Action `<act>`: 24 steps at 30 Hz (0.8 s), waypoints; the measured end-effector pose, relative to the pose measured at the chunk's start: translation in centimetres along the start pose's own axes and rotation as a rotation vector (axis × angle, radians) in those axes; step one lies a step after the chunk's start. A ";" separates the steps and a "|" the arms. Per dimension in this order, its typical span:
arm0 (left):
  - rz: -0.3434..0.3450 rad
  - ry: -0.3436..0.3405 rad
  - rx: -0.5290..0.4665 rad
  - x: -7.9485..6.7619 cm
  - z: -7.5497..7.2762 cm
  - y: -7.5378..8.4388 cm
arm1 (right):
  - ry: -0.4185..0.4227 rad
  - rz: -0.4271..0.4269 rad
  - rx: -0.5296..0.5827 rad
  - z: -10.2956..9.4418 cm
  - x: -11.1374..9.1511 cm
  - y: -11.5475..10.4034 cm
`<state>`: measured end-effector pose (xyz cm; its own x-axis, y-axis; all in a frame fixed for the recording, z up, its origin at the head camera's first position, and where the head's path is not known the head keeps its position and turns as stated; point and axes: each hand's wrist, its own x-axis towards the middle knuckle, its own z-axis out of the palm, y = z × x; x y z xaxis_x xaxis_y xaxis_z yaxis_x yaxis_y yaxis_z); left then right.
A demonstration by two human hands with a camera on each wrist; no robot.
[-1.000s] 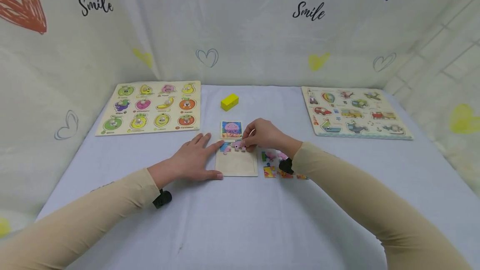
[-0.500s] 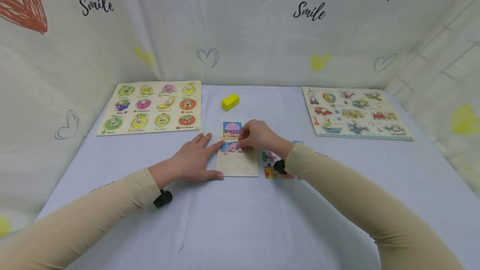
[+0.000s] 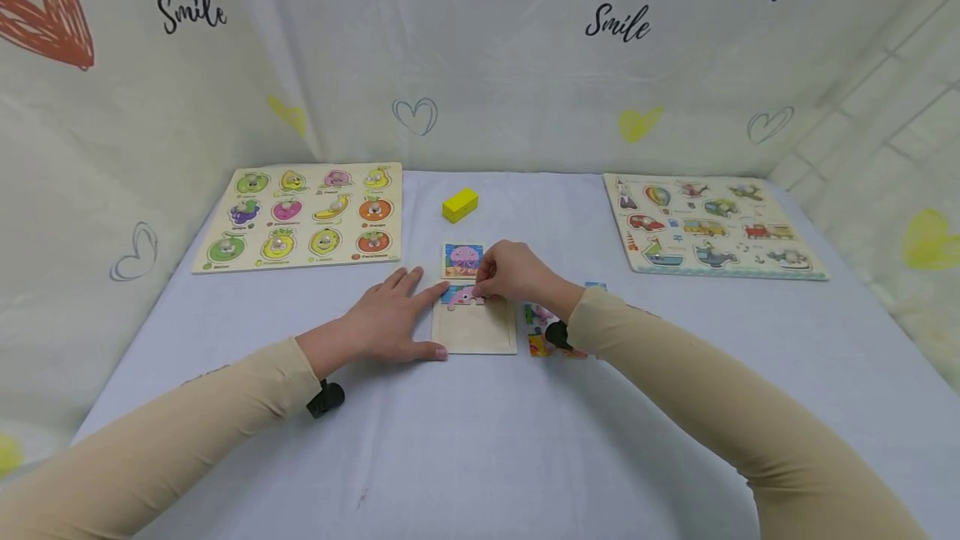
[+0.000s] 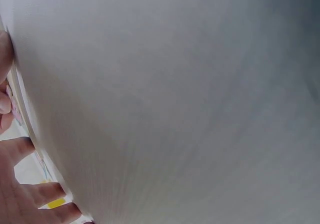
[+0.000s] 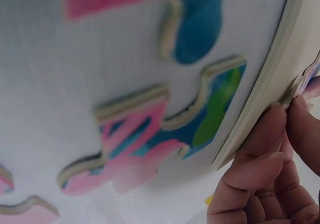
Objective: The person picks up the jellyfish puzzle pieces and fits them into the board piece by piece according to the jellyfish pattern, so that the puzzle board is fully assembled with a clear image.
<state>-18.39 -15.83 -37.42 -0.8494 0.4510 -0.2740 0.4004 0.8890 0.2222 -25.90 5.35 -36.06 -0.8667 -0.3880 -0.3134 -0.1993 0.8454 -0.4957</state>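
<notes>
My left hand (image 3: 386, 319) lies with spread fingers at the left side of a small wooden puzzle tray (image 3: 474, 336). Its index fingertip touches the tray's upper left and its thumb lies by the lower left corner. My right hand (image 3: 517, 273) pinches a pink jigsaw piece (image 5: 308, 78) at the tray's top row, the fingers covering much of it. Beside that piece, a blue-and-pink jigsaw piece (image 3: 452, 297) sits in the upper left corner. Directly behind the tray is a picture card (image 3: 463, 260) showing a pink jellyfish.
Several loose jigsaw pieces (image 3: 537, 345) lie right of the tray, partly under the right wrist. A yellow block (image 3: 460, 205) stands farther back. A fruit puzzle board (image 3: 306, 232) is at the back left, a vehicle puzzle board (image 3: 712, 265) at the back right.
My right hand has shifted slightly left with the pink jigsaw piece, bringing it against the corner piece; over the last half second it barely moves. The left hand stays in place.
</notes>
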 end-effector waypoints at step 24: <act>0.000 0.009 0.008 0.1 0.2 -0.2 | -0.054 -0.114 0.011 -1.6 -1.2 1.2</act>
<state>-18.48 -15.91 -37.70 -0.8522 0.4507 -0.2656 0.4035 0.8895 0.2145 -25.81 7.41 -35.01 -0.8125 -0.5013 -0.2974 -0.2901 0.7903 -0.5396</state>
